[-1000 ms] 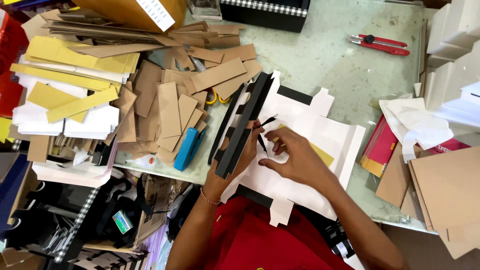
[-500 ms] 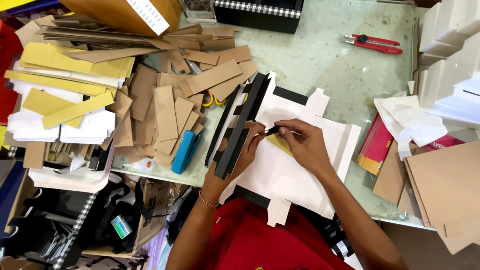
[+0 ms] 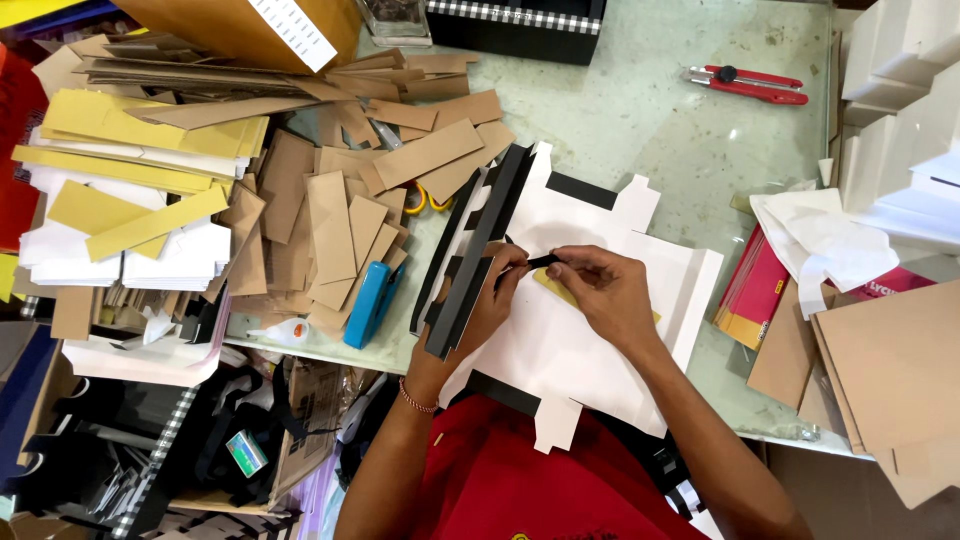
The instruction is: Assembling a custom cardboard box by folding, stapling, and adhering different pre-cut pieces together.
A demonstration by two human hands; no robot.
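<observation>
A white die-cut cardboard sheet (image 3: 590, 330) with black edges lies flat on the glass table in front of me. My left hand (image 3: 490, 300) grips a folded black card panel (image 3: 475, 260) that stands along the sheet's left edge. My right hand (image 3: 600, 290) pinches a thin black strip (image 3: 542, 261) between the fingertips, right next to my left hand. A yellowish strip (image 3: 556, 288) lies on the sheet under my right hand.
Brown cardboard strips (image 3: 345, 215) are heaped on the left, with yellow and white sheets (image 3: 120, 215) beyond. A blue stapler (image 3: 368, 303) and a glue bottle (image 3: 280, 331) sit near the table edge. A red cutter (image 3: 745, 84) lies far right. Brown boards (image 3: 890, 370) are stacked right.
My right hand has moved up and left across the white sheet toward my left hand, and now holds the black strip at the panel.
</observation>
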